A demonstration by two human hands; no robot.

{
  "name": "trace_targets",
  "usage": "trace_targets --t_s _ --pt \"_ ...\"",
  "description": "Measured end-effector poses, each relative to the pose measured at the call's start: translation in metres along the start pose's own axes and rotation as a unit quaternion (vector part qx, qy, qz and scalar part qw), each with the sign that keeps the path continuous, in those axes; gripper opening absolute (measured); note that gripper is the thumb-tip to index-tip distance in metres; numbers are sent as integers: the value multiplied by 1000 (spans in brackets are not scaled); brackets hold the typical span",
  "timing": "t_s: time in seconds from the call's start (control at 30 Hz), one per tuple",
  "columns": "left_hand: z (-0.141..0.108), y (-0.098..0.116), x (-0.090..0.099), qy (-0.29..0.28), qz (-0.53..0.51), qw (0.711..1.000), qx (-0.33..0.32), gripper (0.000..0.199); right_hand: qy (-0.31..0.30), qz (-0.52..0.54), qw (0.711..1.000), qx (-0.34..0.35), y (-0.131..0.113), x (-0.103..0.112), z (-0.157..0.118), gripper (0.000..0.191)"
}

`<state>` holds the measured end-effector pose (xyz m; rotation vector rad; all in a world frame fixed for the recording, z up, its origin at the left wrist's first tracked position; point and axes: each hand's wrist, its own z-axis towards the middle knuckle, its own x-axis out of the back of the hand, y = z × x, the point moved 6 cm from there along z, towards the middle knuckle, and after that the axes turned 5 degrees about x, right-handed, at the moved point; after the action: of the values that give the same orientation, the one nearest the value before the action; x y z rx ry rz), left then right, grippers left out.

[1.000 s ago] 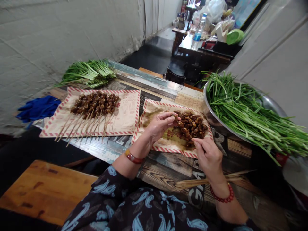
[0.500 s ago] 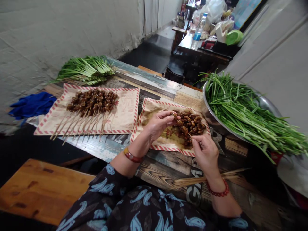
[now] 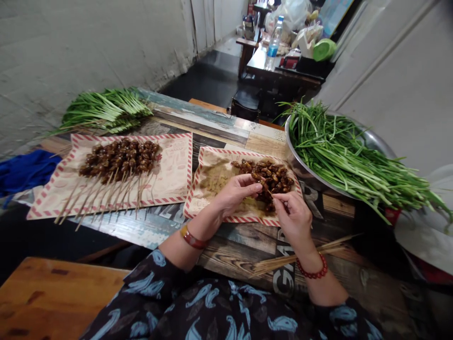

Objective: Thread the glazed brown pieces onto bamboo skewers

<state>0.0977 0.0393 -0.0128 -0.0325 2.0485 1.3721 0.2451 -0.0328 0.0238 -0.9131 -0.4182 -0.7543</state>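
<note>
My left hand [image 3: 237, 192] pinches a small, glossy brown piece of food at the near edge of a pile. My right hand [image 3: 293, 212] is closed on a thin wooden skewer [image 3: 271, 192], whose tip points toward the left fingers; the exact contact is hidden by them. Beneath both hands, the brown food pieces [image 3: 276, 172] lie heaped on a paper sheet [image 3: 208, 172] with a red-striped border. Left of it, a second striped sheet [image 3: 177, 165] carries finished-looking skewers [image 3: 120, 158] of the same food, their sticks pointing toward me.
Loose bare skewers [image 3: 304, 257] lie near my right wrist. A metal bowl [image 3: 292, 141] heaped with long green stalks [image 3: 347, 156] stands at right. Cut greens [image 3: 106, 108] lie at the far left, near a blue cloth item [image 3: 28, 170]. A wooden bench [image 3: 60, 302] is at lower left.
The view has swung slightly to the right. My two hands have come closer together over the pile, the skewer now nearer the left fingers.
</note>
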Motion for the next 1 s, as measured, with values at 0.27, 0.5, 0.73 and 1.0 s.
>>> trace_targets --t_s 0.27,0.5,0.73,1.0 --pt "0 0 3 39 -13 999 -24 32 -10 12 1000 -19 7 -2 -4 11" --pt "-2 2 2 41 -18 998 -32 31 -3 12 1000 -16 5 -1 -4 13" --pt "-2 -5 -5 0 12 1000 -14 31 -9 37 998 -44 6 -2 -6 15" --pt "-4 -13 -12 -52 36 998 25 36 -23 65 995 -69 9 -4 -7 17"
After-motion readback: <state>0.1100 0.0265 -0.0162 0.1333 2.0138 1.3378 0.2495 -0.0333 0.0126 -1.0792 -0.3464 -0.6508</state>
